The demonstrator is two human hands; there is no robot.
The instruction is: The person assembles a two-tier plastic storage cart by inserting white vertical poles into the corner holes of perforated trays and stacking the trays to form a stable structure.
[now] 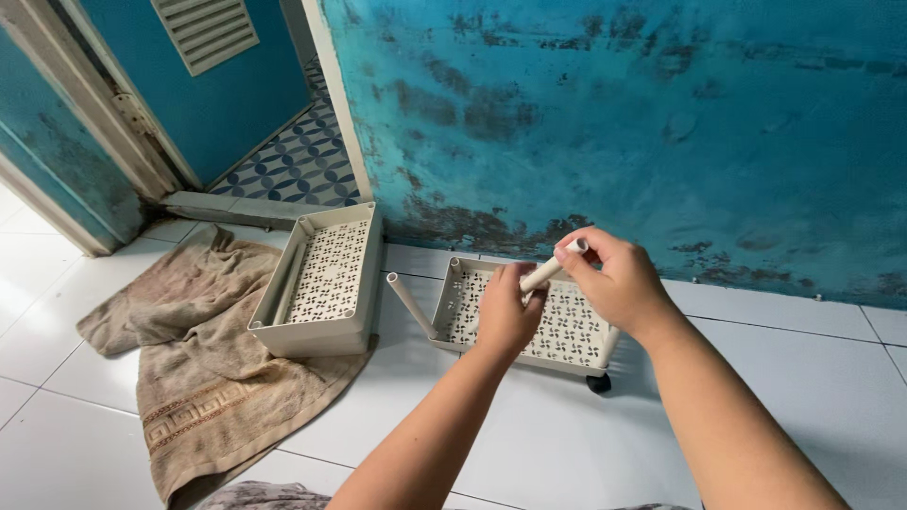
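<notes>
cream perforated tray [567, 326] | beige towel [203, 368] | mottled teal wall [614, 123]

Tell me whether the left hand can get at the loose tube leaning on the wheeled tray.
Probably yes: the loose tube lies just beside the left hand, nothing between them, though that hand now grips another tube with the right hand.

The left hand [507, 316] and right hand [614, 280] cover most of the short white tube [548, 272] and part of the wheeled tray [567, 331] behind them. Only one black wheel [598, 382] shows. The brown towel [203, 378] runs under the second tray [326, 283], and the bottom edge cuts off a patterned cloth [265, 495].
</notes>
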